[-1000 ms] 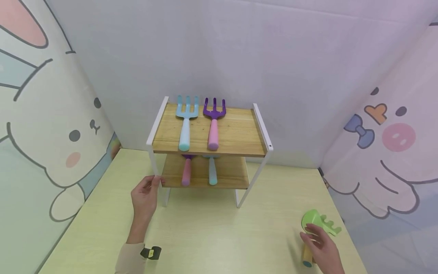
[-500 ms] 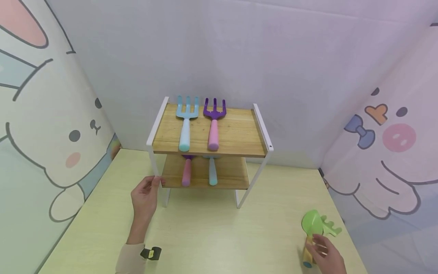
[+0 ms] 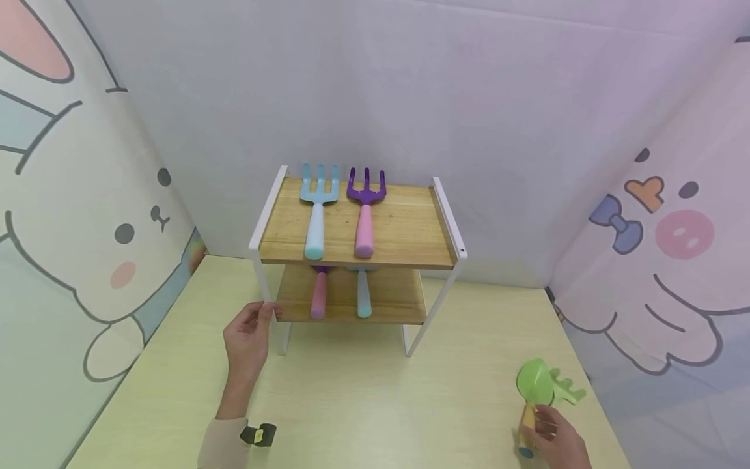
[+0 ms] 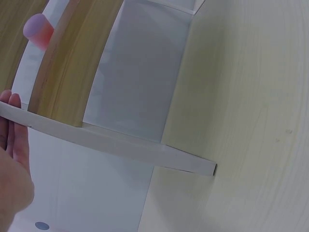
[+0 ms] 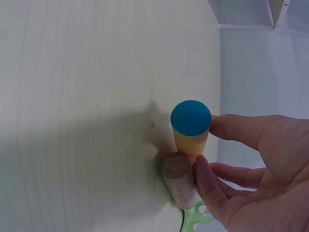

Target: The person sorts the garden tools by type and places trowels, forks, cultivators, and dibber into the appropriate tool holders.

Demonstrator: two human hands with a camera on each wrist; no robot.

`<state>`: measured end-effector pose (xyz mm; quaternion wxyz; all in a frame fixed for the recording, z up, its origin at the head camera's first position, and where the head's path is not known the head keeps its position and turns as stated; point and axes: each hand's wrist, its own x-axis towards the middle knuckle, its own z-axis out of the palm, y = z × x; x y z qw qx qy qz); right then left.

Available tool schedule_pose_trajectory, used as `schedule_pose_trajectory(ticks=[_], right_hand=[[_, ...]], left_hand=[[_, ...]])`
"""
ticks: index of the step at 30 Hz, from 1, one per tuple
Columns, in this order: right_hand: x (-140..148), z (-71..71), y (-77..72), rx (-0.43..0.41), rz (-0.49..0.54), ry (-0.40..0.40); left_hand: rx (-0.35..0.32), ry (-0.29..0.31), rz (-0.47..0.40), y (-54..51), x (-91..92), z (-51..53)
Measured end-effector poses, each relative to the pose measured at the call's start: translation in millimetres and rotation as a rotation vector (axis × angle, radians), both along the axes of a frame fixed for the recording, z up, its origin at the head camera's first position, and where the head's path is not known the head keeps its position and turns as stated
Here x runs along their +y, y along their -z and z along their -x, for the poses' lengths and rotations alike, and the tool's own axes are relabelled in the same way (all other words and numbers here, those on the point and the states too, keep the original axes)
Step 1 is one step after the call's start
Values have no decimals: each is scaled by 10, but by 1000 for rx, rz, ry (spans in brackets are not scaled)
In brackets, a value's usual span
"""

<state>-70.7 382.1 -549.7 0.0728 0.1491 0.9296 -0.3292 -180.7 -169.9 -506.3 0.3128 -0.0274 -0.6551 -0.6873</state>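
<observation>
My left hand (image 3: 247,342) grips the white left leg of a two-tier wooden shelf (image 3: 410,225), at the lower board's height. At the right of the table, my right hand (image 3: 559,440) pinches the yellow handle of a green shovel (image 3: 534,381); in the right wrist view thumb and fingers lie either side of that blue-ended handle (image 5: 191,121). A second, wooden handle (image 5: 179,186) lies against it, and a green rake head (image 3: 566,389) shows beside the shovel. A light blue fork (image 3: 316,228) and a purple-pink fork (image 3: 365,228) lie on the top board.
On the lower board are a pink-handled tool (image 3: 319,296) and a pale blue-handled one (image 3: 364,294), their heads partly hidden by the top board. The shelf stands near the back curtain. Cartoon-printed curtains flank the table (image 3: 363,397).
My right hand has come down from above the shovel and its fingers have closed on the handle. My left hand has stayed at the shelf leg.
</observation>
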Motion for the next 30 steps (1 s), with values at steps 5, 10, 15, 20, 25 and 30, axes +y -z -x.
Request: schedule_pose_trajectory(ticks=[5, 10, 15, 20, 25, 30], right_hand=[[-44, 17, -40, -4, -40, -30], [-53, 33, -40, -10, -35, -41], [-73, 55, -21, -37, -24, -40], [-96, 63, -24, -59, -20, -56], [-146, 74, -40, -86, -3, -75], [-157, 89, -20, -98, -16, -84]], left_hand=[[-17, -5, 3, -7, 6, -5], [-25, -15, 12, -6, 11, -12], [-23, -15, 16, -12, 10, -10], [-33, -19, 22, -19, 4, -9], [-24, -13, 16, -5, 0, -2], [-14, -7, 10, 8, -2, 9]])
